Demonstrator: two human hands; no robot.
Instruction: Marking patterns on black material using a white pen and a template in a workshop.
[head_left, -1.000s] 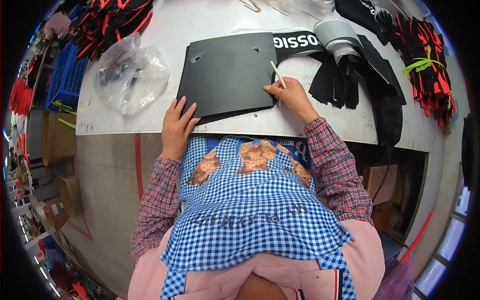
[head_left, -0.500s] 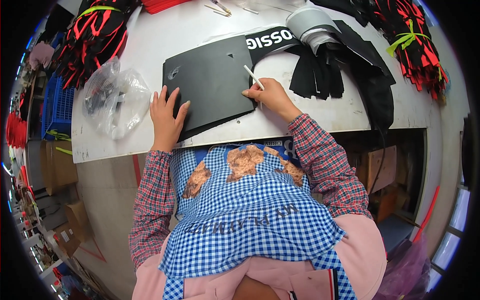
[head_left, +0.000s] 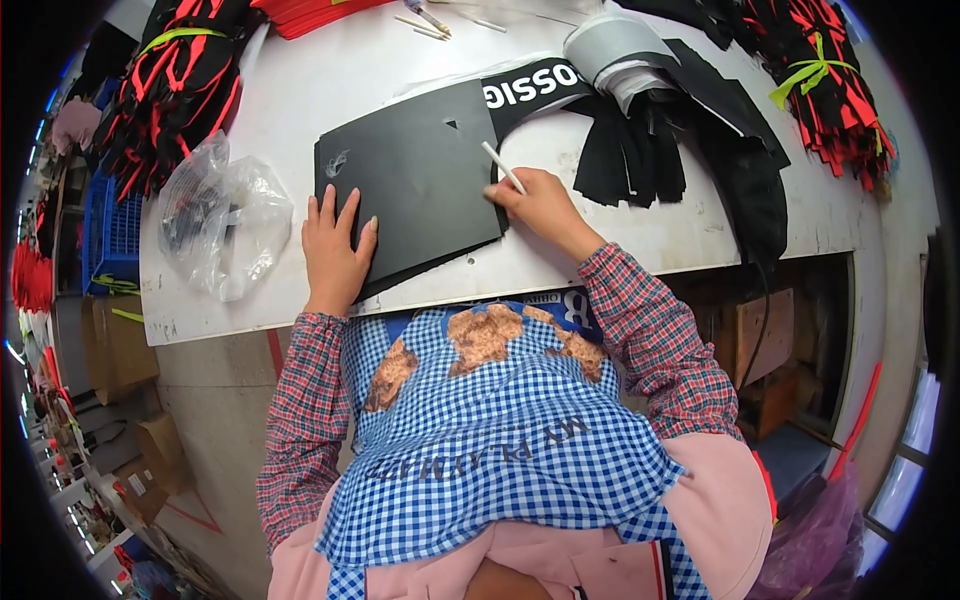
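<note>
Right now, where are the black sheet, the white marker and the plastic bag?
black sheet (head_left: 420, 190), head view, bare middle of its top face.
white marker (head_left: 503, 166), head view, middle of the stick above the right hand.
plastic bag (head_left: 225, 225), head view, crumpled clear middle.

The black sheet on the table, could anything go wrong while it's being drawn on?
Maybe. The black sheet lies on a stack that sticks out over the table edge, so if the left hand lifts, the top piece might slide and the line could wobble. The right hand holds a thin white marking stick at the sheet's right edge; it might slip off onto the table.
</note>
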